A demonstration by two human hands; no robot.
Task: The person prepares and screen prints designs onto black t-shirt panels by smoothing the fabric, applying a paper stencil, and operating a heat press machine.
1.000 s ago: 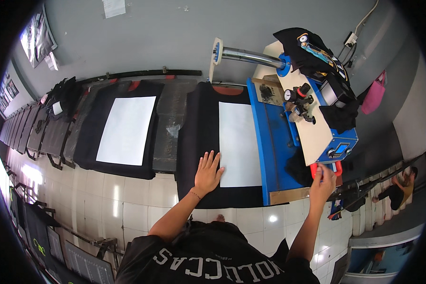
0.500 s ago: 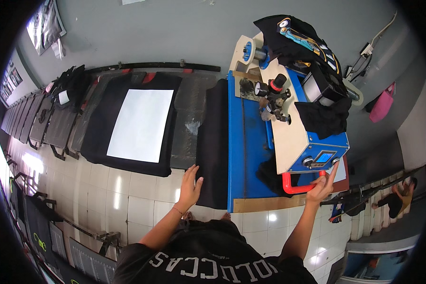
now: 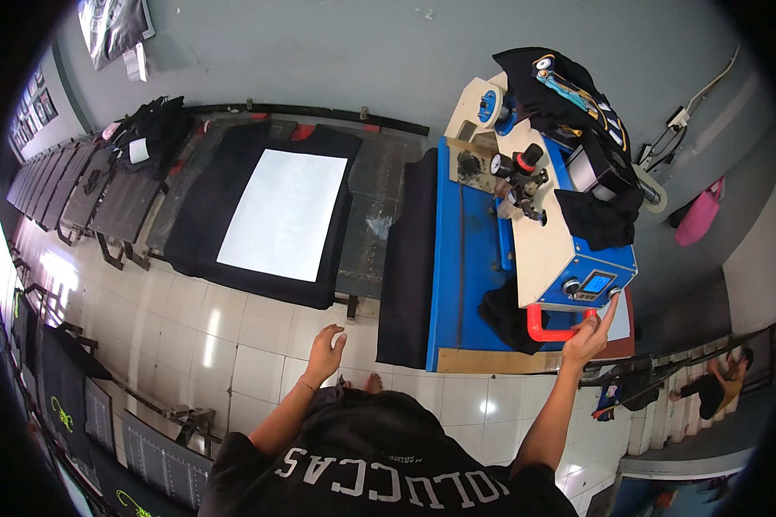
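Observation:
A blue and cream heat press (image 3: 532, 267) stands to my right, with a small lit display on its control box. My right hand (image 3: 585, 342) is at the right end of its red handle (image 3: 550, 333), the lower fingers curled round it. The index finger stretches up to a round button (image 3: 614, 294) beside the display. My left hand (image 3: 325, 351) hangs over the floor with nothing in it, fingers loosely bent and apart. Ahead of it, a black shirt (image 3: 200, 237) lies on a dark board, with a white sheet (image 3: 286, 215) on top.
A folded black cloth (image 3: 408, 263) lies along the press's left edge. Printed black fabric (image 3: 569, 90) and a black garment (image 3: 602, 220) rest on the press. A row of dark boards (image 3: 65, 185) runs off left. Another person (image 3: 722, 383) sits on stairs at far right.
My left hand has drawn back from the black cloth's edge and moved down and left. My right index finger stays at the button. The view has shifted slightly.

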